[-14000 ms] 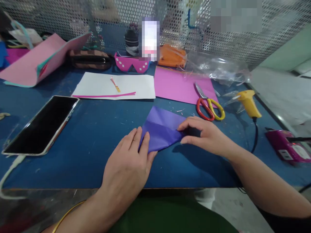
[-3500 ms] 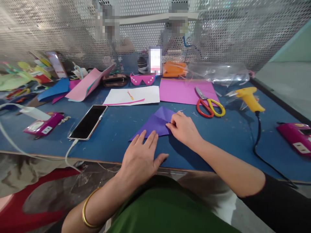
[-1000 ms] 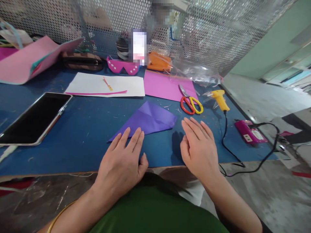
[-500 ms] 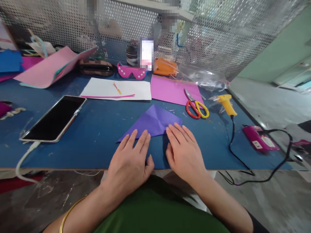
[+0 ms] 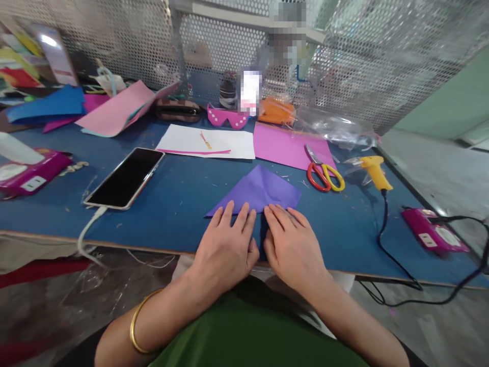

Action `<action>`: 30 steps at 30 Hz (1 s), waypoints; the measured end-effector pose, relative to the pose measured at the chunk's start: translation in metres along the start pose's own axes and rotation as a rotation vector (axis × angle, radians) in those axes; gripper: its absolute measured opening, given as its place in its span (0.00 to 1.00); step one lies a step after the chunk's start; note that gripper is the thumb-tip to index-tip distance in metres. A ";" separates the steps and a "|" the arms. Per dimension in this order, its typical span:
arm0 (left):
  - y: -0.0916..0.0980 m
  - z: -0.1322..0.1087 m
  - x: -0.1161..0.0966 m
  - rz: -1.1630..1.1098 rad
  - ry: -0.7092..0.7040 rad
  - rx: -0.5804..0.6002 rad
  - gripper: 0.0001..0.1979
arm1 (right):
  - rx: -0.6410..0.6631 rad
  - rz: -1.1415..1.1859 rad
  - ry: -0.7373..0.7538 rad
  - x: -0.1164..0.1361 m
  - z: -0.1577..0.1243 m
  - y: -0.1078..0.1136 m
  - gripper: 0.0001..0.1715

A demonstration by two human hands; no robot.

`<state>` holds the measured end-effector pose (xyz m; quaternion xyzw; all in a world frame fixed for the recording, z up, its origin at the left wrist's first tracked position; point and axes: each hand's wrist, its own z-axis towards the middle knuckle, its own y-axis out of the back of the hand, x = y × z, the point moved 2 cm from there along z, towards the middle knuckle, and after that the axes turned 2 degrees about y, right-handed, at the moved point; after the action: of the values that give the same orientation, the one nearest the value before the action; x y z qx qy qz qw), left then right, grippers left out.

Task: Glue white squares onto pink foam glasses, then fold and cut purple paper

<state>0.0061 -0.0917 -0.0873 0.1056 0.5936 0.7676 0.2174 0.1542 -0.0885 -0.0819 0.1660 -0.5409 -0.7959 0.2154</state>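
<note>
A folded sheet of purple paper point(image 5: 260, 186), roughly a triangle with its peak pointing away from me, lies on the blue table point(image 5: 183, 219). Along its near edge, my left hand point(image 5: 227, 239) rests palm down with fingers stretched out, the tips on the left part of the paper. My right hand point(image 5: 292, 237) lies flat too, its fingertips on the near edge further right. Both thumbs are tucked beside the palms, off the paper. Scissors point(image 5: 324, 176) with one red and one yellow handle lie beyond the paper to the right.
A phone point(image 5: 126, 178) with a white cable lies left. Behind the purple paper are a white sheet point(image 5: 206, 142), a pink sheet point(image 5: 286, 148) and pink paper glasses point(image 5: 228, 117). A yellow glue gun point(image 5: 376, 171) is corded to a magenta power socket point(image 5: 433, 229) at right.
The view has swung left, so things appear further right. My right hand has slid nearer along the paper's edge, uncovering its right corner, and my hands are closer together.
</note>
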 end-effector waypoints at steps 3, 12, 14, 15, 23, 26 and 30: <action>0.000 -0.001 0.000 -0.013 0.001 -0.015 0.27 | 0.023 0.029 0.009 0.004 -0.002 -0.001 0.27; 0.016 -0.026 0.031 -0.032 0.056 -0.089 0.28 | -0.054 0.036 0.020 0.003 -0.004 -0.007 0.25; 0.021 -0.031 0.039 -0.028 0.054 -0.091 0.27 | -0.066 0.036 0.018 0.004 -0.004 -0.007 0.25; 0.023 -0.034 0.043 -0.026 0.051 -0.085 0.26 | -0.067 0.036 0.018 0.004 -0.003 -0.007 0.25; 0.024 -0.056 0.074 -0.006 -0.091 0.020 0.29 | 0.050 -0.099 0.192 -0.008 0.021 -0.002 0.17; 0.026 -0.058 0.083 -0.181 0.042 -0.021 0.30 | 0.066 -0.223 0.344 -0.017 0.034 0.000 0.18; 0.033 -0.054 0.092 -0.506 0.408 -0.148 0.28 | 0.009 -0.285 0.477 -0.021 0.043 -0.004 0.12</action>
<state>-0.1049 -0.1028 -0.0789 -0.2172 0.5748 0.7357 0.2848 0.1500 -0.0421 -0.0692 0.4241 -0.4494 -0.7544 0.2216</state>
